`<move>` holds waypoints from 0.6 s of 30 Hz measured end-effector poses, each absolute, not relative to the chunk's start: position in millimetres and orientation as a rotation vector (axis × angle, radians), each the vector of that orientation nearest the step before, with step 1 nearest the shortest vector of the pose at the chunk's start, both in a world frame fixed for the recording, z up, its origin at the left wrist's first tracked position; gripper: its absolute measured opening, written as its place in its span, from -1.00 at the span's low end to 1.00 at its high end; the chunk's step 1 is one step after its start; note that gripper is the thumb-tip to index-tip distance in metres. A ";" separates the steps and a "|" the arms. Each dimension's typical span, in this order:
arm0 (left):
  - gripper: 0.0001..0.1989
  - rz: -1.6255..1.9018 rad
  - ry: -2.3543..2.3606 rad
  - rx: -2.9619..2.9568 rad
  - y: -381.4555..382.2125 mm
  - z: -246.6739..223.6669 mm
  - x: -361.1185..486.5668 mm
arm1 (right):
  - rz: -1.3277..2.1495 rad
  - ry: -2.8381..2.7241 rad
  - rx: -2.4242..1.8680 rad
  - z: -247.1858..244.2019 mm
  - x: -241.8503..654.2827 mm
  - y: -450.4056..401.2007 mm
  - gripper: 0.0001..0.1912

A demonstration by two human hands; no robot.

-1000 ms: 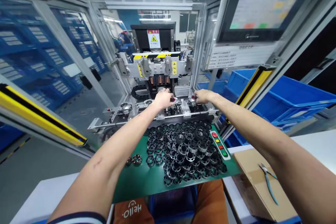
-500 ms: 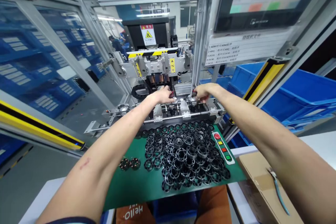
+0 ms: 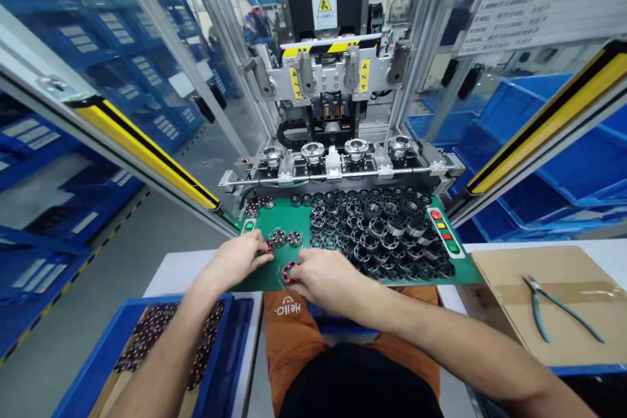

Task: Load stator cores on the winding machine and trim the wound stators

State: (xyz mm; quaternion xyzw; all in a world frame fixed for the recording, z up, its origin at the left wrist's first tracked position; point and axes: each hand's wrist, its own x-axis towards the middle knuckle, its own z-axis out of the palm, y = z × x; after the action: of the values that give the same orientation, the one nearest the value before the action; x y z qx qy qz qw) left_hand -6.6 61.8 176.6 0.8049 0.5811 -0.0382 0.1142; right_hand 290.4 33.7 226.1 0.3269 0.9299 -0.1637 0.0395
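Note:
My left hand is closed on a ring-shaped motor stator with reddish lit parts, low over the left of the green mat. Close to the mat's front edge, my right hand grips a second stator by its right side, its windings also looking red. Two copper-wound stators lie side by side just beyond my hands. Several more wound ones sit at the mat's far left corner. To the right, black unwound stator cores are piled in stacks.
A winding machine with a row of round metal fixtures stands behind the mat. Yellow posts flank it. A button panel is on the right, beside a cardboard box with pliers. A blue bin of wound stators stands lower left.
Both hands have come back from the machine's fixtures to the left part of the mat, each now with a stator. The view has tilted down and shifted left.

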 end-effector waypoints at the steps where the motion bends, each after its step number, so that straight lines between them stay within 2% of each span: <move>1: -0.76 -0.117 1.768 2.330 52.1 163.2 -12.2 | -0.512 2.820 1.028 213.2 262.5 33.9 -0.76; 2: -0.78 -0.107 1.823 2.306 45.5 152.9 -16.0 | -0.513 2.799 1.059 201.1 238.9 38.1 -0.78; 4: -0.82 -0.045 1.897 2.273 37.2 142.1 -21.4 | -0.498 2.758 1.118 179.6 208.8 51.8 -0.70; 8: -0.82 0.215 1.976 2.251 25.1 141.7 -29.6 | -0.367 2.726 1.256 156.0 219.4 69.8 -0.57; 12: -0.73 0.459 1.914 2.292 28.8 130.1 -4.9 | -0.126 2.601 1.460 164.6 270.9 72.9 -0.62; 18: -0.60 0.513 1.752 2.383 70.2 112.4 88.4 | 0.004 2.494 1.567 189.8 290.9 81.0 -0.61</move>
State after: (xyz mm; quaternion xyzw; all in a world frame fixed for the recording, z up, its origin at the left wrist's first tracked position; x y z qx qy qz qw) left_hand 88.4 70.2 112.4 0.7918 0.5823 0.1705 0.0699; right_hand 290.9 81.0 189.8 0.5294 0.8427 0.0012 0.0978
